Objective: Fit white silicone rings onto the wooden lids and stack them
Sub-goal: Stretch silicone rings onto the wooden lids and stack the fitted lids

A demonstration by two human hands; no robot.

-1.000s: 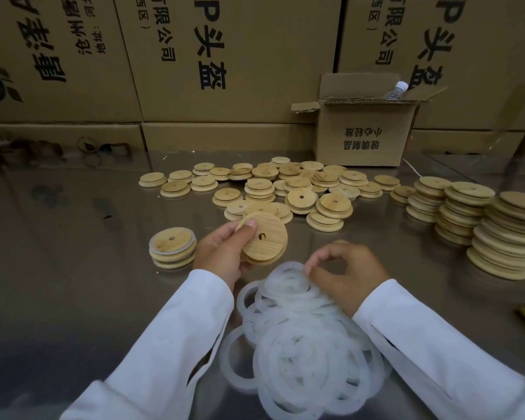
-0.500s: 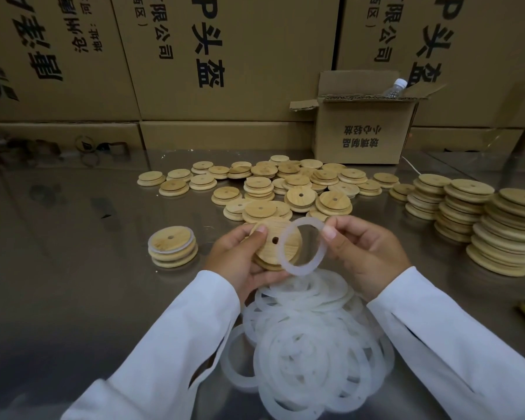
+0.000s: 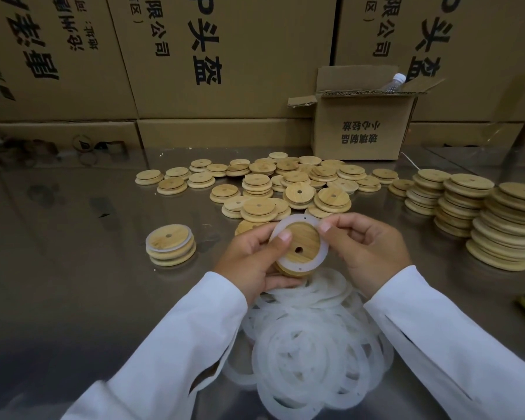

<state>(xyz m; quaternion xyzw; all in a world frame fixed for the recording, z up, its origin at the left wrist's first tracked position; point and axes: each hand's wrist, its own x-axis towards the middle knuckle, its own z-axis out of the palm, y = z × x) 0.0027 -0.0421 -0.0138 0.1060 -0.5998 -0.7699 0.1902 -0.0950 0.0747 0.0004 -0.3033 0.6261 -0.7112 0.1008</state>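
Left hand [image 3: 249,262] and right hand [image 3: 367,250] are seen raised just above a stainless-steel table [image 3: 73,268], both closed on a single round wooden lid [image 3: 303,242]. The lid is cradled by the curled fingers of the left hand. Its stepped inner face, with a small drilled hole, is turned toward the camera. The left thumb [image 3: 281,237] is pressed on a flat white silicone ring [image 3: 299,220] that is seated around the lid's raised centre. The ring's right edge is pinched by the right thumb and curled fingers. Tiny punched holes are visible in the matte, translucent band.

Directly below the hands, a loose heap of silicone rings [image 3: 309,353] is spread on the table, overlapping one another and partly covered by the white sleeves [image 3: 179,344]. To the left, a short stack of ringed lids [image 3: 170,248] is set apart, with white bands showing between the pale, grained discs. Beyond the hands, bare lids [image 3: 285,183] are scattered singly and in small piles, smooth-rimmed and stepped. At the right, taller leaning stacks of lids [image 3: 503,225] are ranged side by side.

An open corrugated cardboard box [image 3: 361,128] printed with black characters is placed at the back of the table. The capped neck of a clear plastic bottle [image 3: 393,83] shows above its rim. Large brown cartons [image 3: 225,56] with bold black lettering are stacked behind and are dimly mirrored in the polished tabletop.
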